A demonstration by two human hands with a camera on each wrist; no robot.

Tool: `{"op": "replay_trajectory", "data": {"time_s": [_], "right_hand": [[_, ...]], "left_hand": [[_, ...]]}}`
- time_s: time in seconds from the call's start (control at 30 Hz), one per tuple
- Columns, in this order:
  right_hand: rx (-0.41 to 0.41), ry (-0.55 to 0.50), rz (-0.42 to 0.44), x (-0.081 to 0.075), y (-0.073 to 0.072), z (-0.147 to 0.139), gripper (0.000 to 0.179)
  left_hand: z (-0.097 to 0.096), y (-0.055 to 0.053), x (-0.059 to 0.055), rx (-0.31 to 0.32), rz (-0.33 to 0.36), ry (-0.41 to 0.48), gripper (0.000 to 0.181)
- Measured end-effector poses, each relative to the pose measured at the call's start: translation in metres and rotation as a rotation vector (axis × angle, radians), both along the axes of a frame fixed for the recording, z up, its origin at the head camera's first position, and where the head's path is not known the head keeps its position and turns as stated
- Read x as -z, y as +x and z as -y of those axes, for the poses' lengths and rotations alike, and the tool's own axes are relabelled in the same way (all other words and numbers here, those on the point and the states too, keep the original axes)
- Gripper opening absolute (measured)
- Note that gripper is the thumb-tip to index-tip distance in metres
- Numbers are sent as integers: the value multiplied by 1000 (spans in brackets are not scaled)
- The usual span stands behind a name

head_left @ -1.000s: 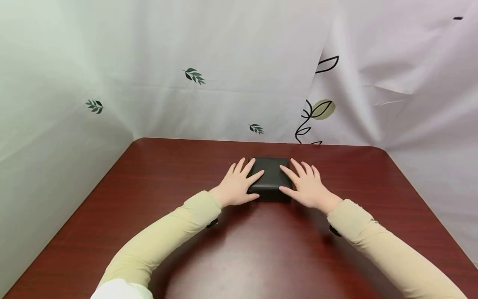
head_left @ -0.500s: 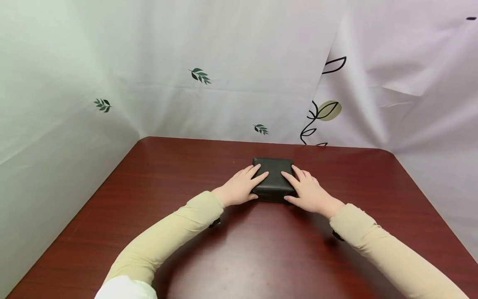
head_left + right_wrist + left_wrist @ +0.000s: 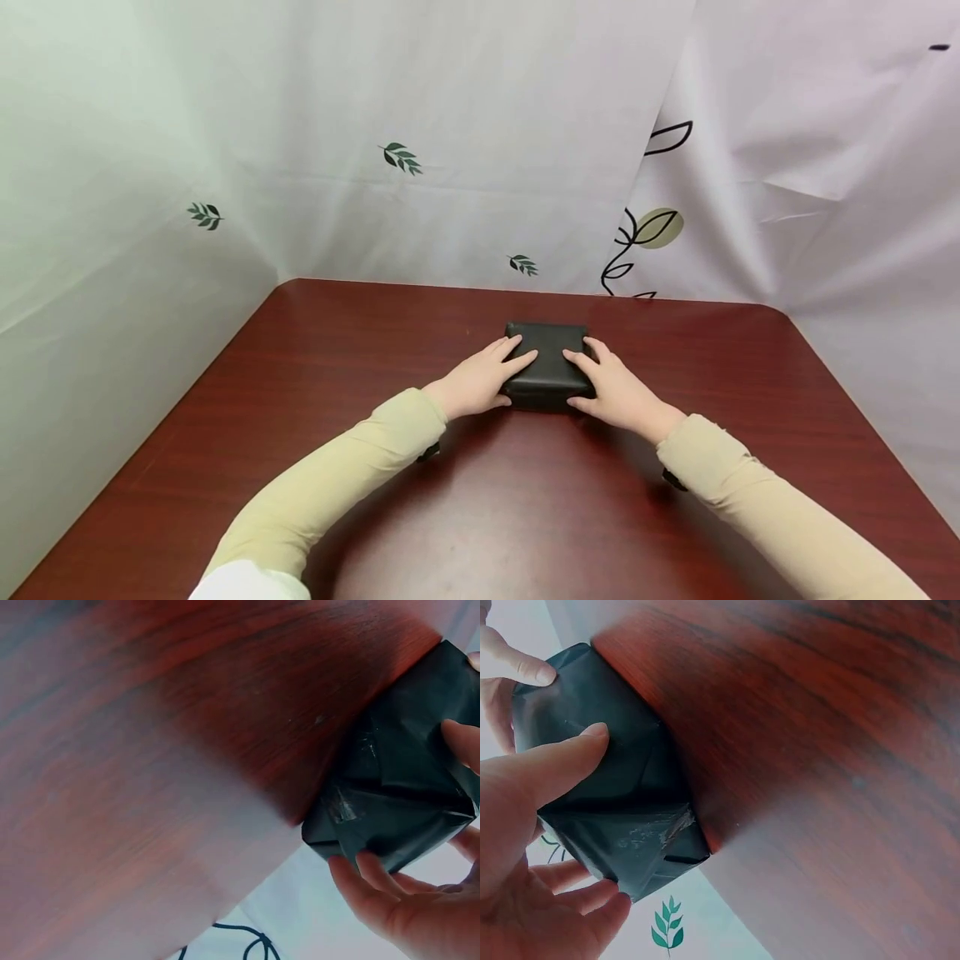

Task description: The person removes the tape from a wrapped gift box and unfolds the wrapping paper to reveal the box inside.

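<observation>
A box wrapped in glossy black material (image 3: 551, 360) sits toward the far side of the table, between both hands. My left hand (image 3: 474, 382) grips its left side, fingertips on the top and side, thumb on the near face. From the right, my right hand (image 3: 624, 392) holds it in a similar way. The left wrist view shows the folded end of the wrapped box (image 3: 641, 750), with the thumb and fingers around it. Folded flaps and shiny, tape-like patches show on the wrapped box (image 3: 394, 761) in the right wrist view.
The box rests on a dark red wooden table (image 3: 480, 500) with rounded far corners. Pale fabric with leaf prints (image 3: 465, 125) hangs behind and along both sides. A light sleeve (image 3: 337, 467) covers each forearm.
Both hands have gone from spread fingers laid over the box to a closer grip on its sides. The box stays in about the same place; the view has shifted slightly.
</observation>
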State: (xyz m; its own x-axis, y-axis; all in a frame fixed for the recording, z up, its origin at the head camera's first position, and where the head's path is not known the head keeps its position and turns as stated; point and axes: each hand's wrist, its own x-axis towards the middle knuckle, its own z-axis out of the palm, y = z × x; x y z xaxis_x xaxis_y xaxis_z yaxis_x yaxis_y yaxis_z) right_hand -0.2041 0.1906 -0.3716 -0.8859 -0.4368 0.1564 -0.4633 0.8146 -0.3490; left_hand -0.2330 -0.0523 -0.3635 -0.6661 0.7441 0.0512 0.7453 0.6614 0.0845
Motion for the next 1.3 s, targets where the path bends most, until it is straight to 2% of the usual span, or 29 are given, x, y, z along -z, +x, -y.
{"op": "replay_trajectory", "data": {"time_s": [0.13, 0.23, 0.4, 0.7, 0.93, 1.1, 1.3], "right_hand": [[3, -28, -6, 1, -3, -1, 65], [8, -53, 29, 0, -4, -2, 65], [36, -114, 83, -2, -5, 0, 65], [77, -190, 95, -5, -7, 2, 64], [110, -273, 98, -3, -3, 4, 57], [124, -326, 51, -3, -2, 4, 50], [121, -409, -49, -9, -6, 3, 42]], "left_hand": [[-3, 1, -1, 2, 35, 54, 74], [-6, 2, -2, 6, 69, 109, 70], [-6, 3, -2, 17, 67, 170, 62], [-7, -1, -4, 60, 81, 185, 59], [-5, 0, 1, 69, 81, 208, 52], [-1, -4, 2, 96, 39, 266, 46], [3, -6, -7, 117, -29, 400, 38]]}}
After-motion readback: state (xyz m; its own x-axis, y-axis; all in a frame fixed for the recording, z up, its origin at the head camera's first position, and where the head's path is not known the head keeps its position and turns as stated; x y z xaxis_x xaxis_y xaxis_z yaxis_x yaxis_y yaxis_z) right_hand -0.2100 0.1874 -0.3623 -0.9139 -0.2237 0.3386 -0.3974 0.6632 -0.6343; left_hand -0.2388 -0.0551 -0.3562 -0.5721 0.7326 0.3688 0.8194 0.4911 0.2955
